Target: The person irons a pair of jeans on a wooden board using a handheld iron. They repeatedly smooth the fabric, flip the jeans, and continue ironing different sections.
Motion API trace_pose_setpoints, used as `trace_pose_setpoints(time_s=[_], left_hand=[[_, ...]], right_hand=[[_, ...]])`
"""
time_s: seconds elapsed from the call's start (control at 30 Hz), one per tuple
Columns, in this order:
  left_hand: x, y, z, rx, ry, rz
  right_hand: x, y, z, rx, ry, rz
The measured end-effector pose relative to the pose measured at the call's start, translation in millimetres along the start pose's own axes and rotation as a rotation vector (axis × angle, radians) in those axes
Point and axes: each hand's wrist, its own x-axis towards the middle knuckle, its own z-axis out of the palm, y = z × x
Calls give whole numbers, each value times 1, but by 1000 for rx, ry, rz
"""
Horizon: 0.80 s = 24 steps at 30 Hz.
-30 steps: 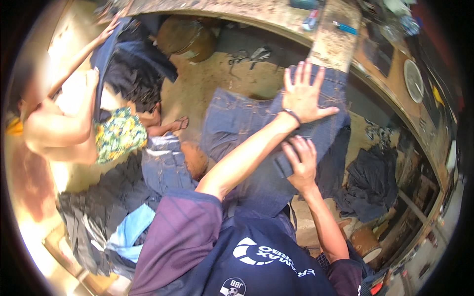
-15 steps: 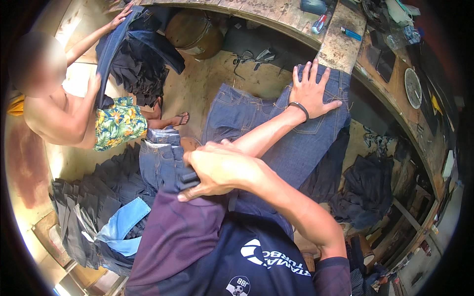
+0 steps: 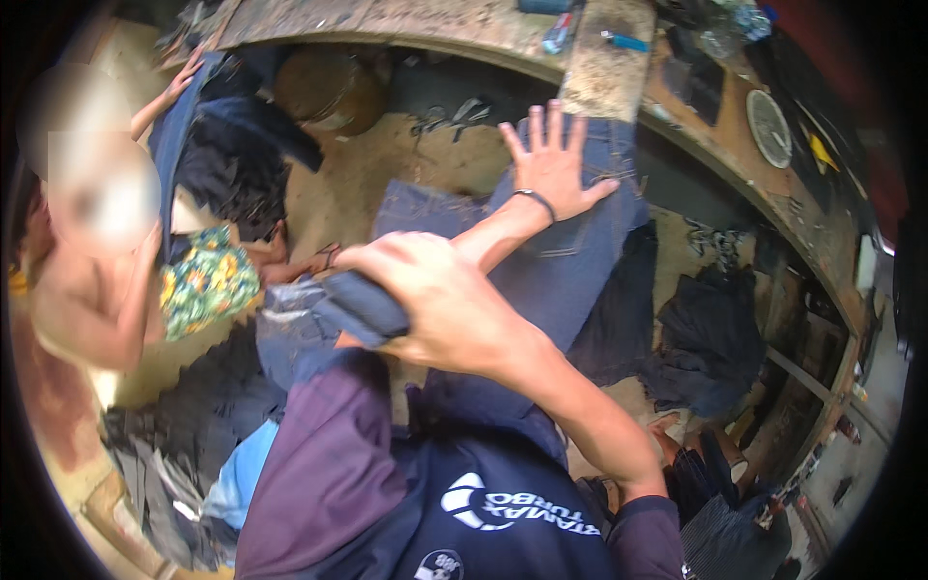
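A pair of dark blue jeans lies draped over a wooden board, waistband end away from me. My left hand, a dark band at its wrist, presses flat on the seat by a back pocket, fingers spread. Crossing over my left forearm, my right hand is closed round a dark, oblong pad with a rounded end; its exact kind cannot be made out. The pad is held above the left forearm area, apart from the seat of the jeans. Motion blurs the right hand slightly.
At left a person in flowered shorts handles dark jeans. Dark garments with a light blue piece are heaped below. Another dark heap lies right. A lighter rests on the board; a bench curves behind.
My right hand has lifted and turned, showing more of the dark pad. My left hand stays flat on the jeans. The whole view has shifted, and the person at left has leaned somewhat.
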Motion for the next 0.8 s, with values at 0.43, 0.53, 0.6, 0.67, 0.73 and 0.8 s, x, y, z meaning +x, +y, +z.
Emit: trace_pose_setpoints(time_s=[0.43,0.53,0.6,0.67,0.73,0.8], left_hand=[[37,-24,-3,-179,-27,-131],[42,-32,-5,-200,65,126],[42,-30,-9,-142,81,286],[42,-22,-13,-146,78,347],[44,-13,-15,-138,57,324],[51,-5,-15,-190,-70,266]], right_hand=[[-191,80,-43,-180,-67,332],[-174,115,-102,-234,146,229],[-159,135,-129,-216,115,331],[-151,144,-142,-213,87,299],[-150,146,-140,-255,69,277],[-153,143,-134,-251,102,252]])
